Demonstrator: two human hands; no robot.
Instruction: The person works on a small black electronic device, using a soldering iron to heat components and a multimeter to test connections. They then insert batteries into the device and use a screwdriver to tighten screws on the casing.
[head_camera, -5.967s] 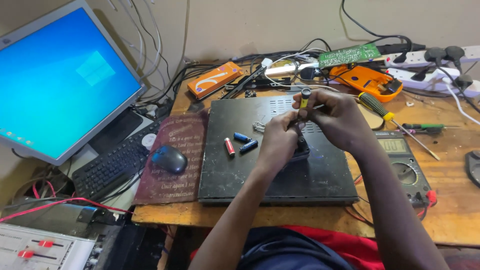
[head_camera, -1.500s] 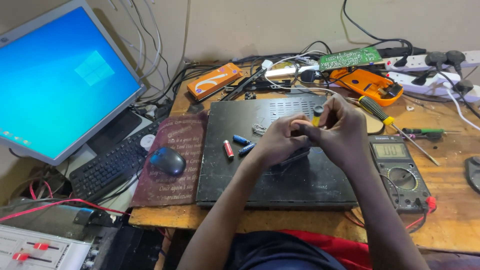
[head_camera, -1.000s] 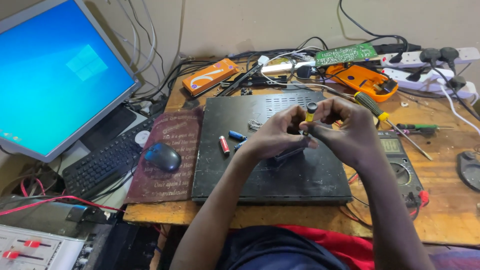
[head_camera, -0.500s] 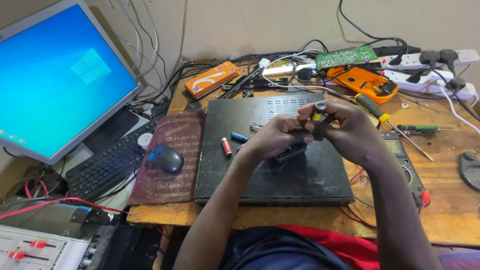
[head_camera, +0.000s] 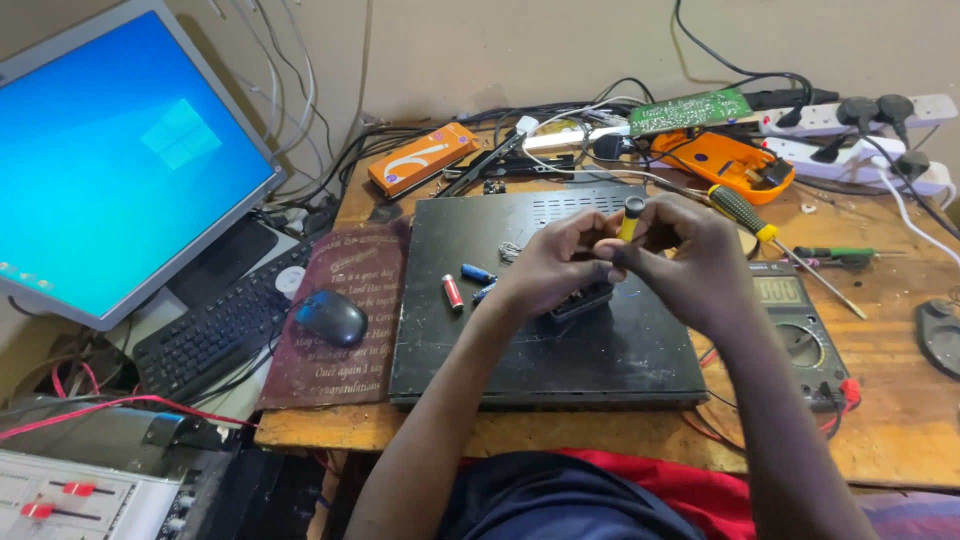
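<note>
between both hands (head_camera: 640, 255) stands a small yellow-handled, black-capped screwdriver (head_camera: 629, 217).

Even soft light, monitor (head_camera: 120, 170) glaring, sharp focus.

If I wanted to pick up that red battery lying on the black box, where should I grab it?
Grip the red battery across its middle, coming from above. It lies flat on the black box, with its long sides free; the blue cells sit just beyond its far end.
</note>
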